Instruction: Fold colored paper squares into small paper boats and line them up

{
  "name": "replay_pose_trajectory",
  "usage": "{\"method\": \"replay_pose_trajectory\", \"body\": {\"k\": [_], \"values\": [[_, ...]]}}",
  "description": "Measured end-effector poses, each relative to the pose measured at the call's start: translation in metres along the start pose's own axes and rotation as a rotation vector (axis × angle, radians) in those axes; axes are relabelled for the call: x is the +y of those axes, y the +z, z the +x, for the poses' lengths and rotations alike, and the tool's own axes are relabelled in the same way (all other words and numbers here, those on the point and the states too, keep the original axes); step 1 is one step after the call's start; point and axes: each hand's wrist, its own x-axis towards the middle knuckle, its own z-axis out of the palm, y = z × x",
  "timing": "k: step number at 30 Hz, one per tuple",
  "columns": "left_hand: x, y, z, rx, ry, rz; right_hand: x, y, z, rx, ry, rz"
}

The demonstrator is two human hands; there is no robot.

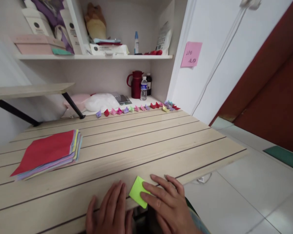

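A small folded piece of lime-green paper [137,190] lies at the near edge of the wooden table [141,143]. My right hand [166,201] rests flat on it, fingers stretched out and pressing its right part. Just left of the paper, my left hand [109,209] lies flat on the table, its fingertips at the paper's left edge. Neither hand grips anything.
A stack of coloured paper squares, red on top [47,152], sits at the table's left. A row of several small folded paper pieces [136,109] lines the far edge. Behind stand a red jug [136,84], a water bottle [144,88], shelves with boxes; tiled floor to the right.
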Motion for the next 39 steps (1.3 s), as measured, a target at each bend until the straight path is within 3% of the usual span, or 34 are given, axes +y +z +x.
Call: {"method": "replay_pose_trajectory", "body": {"k": [5, 8, 12, 19, 23, 30, 39], "values": [[-0.010, -0.012, 0.003, 0.029, 0.082, -0.136, -0.007, -0.013, 0.003, -0.103, 0.127, 0.152], [-0.014, -0.016, 0.011, -0.081, 0.137, -0.205, -0.007, -0.025, 0.017, -0.133, 0.157, 0.256], [-0.016, -0.017, 0.019, -0.180, 0.086, -0.248, -0.002, -0.038, 0.035, -0.162, 0.218, 0.380], [-0.014, -0.019, 0.017, -0.057, 0.084, -0.251, -0.002, -0.038, 0.038, -0.146, 0.221, 0.417], [-0.013, -0.021, 0.014, -0.123, 0.170, -0.248, -0.003, -0.036, 0.034, -0.130, 0.209, 0.390], [-0.006, -0.025, 0.016, 0.003, 0.066, -0.277, -0.001, -0.036, 0.034, -0.129, 0.193, 0.363], [0.002, -0.015, 0.020, -0.042, 0.120, -0.327, -0.004, -0.034, 0.035, -0.101, 0.220, 0.378]]}}
